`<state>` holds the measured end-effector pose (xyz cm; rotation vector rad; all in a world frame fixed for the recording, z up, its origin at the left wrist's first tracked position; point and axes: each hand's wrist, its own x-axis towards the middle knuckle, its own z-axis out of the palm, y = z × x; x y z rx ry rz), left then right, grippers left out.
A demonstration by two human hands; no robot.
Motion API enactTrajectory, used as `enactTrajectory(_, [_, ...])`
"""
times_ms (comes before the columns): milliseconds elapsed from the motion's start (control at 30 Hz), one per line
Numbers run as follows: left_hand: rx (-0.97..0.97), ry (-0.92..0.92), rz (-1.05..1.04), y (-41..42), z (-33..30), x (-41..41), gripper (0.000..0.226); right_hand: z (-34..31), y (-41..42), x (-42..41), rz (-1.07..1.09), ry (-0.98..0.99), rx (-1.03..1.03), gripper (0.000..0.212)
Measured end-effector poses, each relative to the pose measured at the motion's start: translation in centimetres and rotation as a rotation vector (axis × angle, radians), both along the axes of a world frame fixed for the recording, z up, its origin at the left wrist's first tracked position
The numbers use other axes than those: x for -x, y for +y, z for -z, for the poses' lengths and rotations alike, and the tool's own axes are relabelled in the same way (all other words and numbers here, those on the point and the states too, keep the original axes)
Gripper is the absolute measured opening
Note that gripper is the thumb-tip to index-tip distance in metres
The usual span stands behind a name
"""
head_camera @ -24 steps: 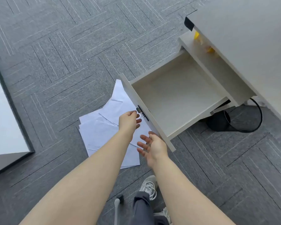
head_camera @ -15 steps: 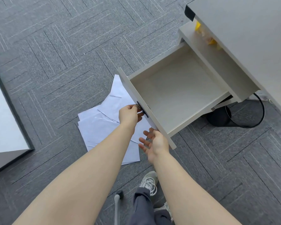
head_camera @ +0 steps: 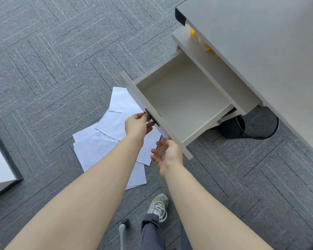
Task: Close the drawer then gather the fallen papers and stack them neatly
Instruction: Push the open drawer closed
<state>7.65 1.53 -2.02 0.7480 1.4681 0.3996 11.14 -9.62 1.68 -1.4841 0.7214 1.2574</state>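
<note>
An empty pale drawer [head_camera: 184, 103] stands pulled far out from a cabinet under the grey desk [head_camera: 260, 44]. My left hand [head_camera: 136, 124] pinches the small metal key or knob [head_camera: 147, 114] on the drawer's front panel [head_camera: 134, 91]. My right hand [head_camera: 168, 154] is open, palm turned toward the lower end of that front panel, fingers spread just beside it. Several white sheets of paper [head_camera: 101, 141] lie fanned and overlapping on the grey carpet below and left of the drawer, partly hidden by my left arm and the drawer front.
A black round base with a cable [head_camera: 249, 129] sits on the floor under the desk. Yellow items [head_camera: 193, 32] rest on the cabinet top. A white panel with a dark edge [head_camera: 0, 159] lies at the left. My shoe [head_camera: 158, 204] stands near the papers.
My left hand has moved up from near the drawer front onto its key or knob and now pinches it. My right hand came closer to the panel's lower end.
</note>
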Motion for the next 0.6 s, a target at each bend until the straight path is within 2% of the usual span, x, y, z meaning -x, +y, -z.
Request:
enactTrajectory(367, [-0.026,-0.022,-0.028,0.2,0.4,-7.3,0.027,0.6,0.2,-7.3,-0.038,-0.011,0.043,0.019])
enactTrajectory(600, [-0.026,-0.033,-0.039,0.6,0.3,-12.0,0.027,0.6,0.7,-11.8,-0.029,-0.046,0.045,0.019])
